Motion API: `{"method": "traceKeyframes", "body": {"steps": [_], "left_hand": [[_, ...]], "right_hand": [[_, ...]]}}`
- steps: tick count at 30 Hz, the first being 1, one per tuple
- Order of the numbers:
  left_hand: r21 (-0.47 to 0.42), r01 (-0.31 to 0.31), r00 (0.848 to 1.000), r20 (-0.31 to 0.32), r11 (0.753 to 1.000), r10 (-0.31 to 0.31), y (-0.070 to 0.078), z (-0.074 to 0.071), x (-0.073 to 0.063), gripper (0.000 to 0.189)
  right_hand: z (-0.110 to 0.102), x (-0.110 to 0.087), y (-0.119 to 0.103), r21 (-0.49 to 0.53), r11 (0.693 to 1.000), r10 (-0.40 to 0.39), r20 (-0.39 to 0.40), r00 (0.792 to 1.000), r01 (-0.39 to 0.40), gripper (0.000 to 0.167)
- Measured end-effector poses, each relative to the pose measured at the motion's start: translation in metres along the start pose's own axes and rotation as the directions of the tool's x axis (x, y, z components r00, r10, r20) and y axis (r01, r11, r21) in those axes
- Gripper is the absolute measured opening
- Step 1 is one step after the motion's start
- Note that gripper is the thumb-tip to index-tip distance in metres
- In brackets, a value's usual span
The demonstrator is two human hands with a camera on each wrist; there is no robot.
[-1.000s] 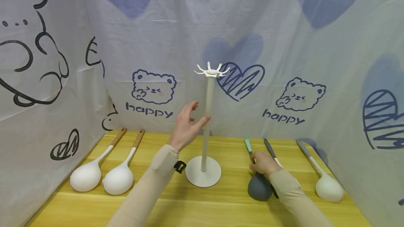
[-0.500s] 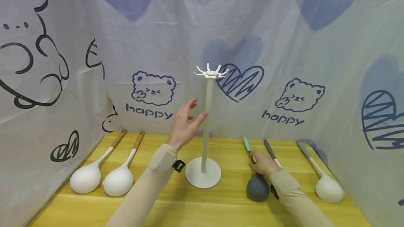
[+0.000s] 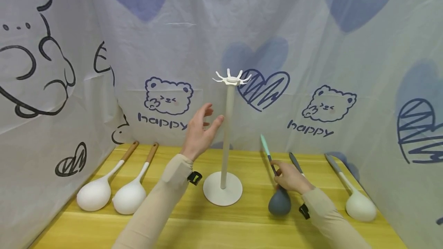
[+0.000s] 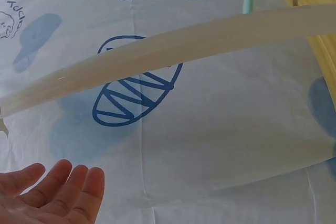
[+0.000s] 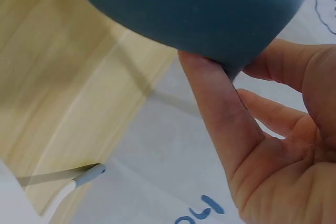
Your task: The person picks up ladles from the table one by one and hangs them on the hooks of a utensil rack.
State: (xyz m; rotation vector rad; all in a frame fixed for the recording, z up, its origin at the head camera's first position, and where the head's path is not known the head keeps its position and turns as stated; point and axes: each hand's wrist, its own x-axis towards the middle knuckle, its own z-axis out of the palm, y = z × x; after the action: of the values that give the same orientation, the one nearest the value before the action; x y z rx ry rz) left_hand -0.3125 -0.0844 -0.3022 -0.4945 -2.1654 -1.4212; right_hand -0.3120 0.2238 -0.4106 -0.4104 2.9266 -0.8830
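Observation:
My right hand (image 3: 291,176) pinches a dark grey-blue ladle (image 3: 279,203) by its neck, just above the bowl. The ladle's mint-tipped handle slants up and away, its tip overlapping the cloth in the head view. In the right wrist view, the thumb and fingers meet where the bowl (image 5: 194,11) narrows. My left hand (image 3: 199,133) hovers beside the pole of a white stand (image 3: 226,137), fingers loosely spread and holding nothing. That stand has a round base and a ring of hooks on top. The left wrist view shows a gap between the left hand (image 4: 63,195) and the pole (image 4: 157,51).
Two white ladles with wooden handles (image 3: 129,196) (image 3: 93,193) lie at the left. A pale ladle with a grey handle (image 3: 360,206) lies at the right; another grey handle (image 3: 295,161) shows behind my right hand. Printed cloth (image 3: 194,49) encloses the wooden table (image 3: 214,228).
The right hand has lifted the dark ladle, its handle tip rising and shifting left. The left hand has drifted slightly up and left, away from the pole.

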Motion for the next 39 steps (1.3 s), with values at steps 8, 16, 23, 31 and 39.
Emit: {"method": "traceKeyframes", "body": {"steps": [8, 16, 23, 31, 39], "left_hand": [[-0.024, 0.002, 1.0, -0.021, 1.0, -0.003, 0.004, -0.006, 0.005, 0.058], [-0.023, -0.004, 0.999, -0.035, 1.0, 0.003, 0.006, -0.01, 0.006, 0.057], [-0.011, -0.071, 0.995, -0.068, 0.997, 0.07, 0.014, -0.015, 0.011, 0.054], [0.025, -0.127, 0.988, -0.088, 0.992, 0.129, 0.029, -0.017, 0.017, 0.055], [0.029, -0.148, 0.983, -0.102, 0.989, 0.15, 0.041, -0.015, 0.024, 0.053]], "right_hand": [[-0.005, 0.0, -0.012, 0.062, 0.995, -0.071, -0.046, 0.996, 0.073, 0.061], [-0.005, 0.0, -0.021, 0.124, 0.988, -0.084, -0.079, 0.993, 0.093, 0.061], [-0.006, -0.001, -0.029, 0.165, 0.973, -0.129, -0.184, 0.974, 0.16, 0.058], [-0.009, -0.002, -0.044, 0.18, 0.961, -0.148, -0.308, 0.94, 0.211, 0.054], [-0.012, -0.002, -0.052, 0.226, 0.947, -0.14, -0.351, 0.926, 0.229, 0.046]]}}
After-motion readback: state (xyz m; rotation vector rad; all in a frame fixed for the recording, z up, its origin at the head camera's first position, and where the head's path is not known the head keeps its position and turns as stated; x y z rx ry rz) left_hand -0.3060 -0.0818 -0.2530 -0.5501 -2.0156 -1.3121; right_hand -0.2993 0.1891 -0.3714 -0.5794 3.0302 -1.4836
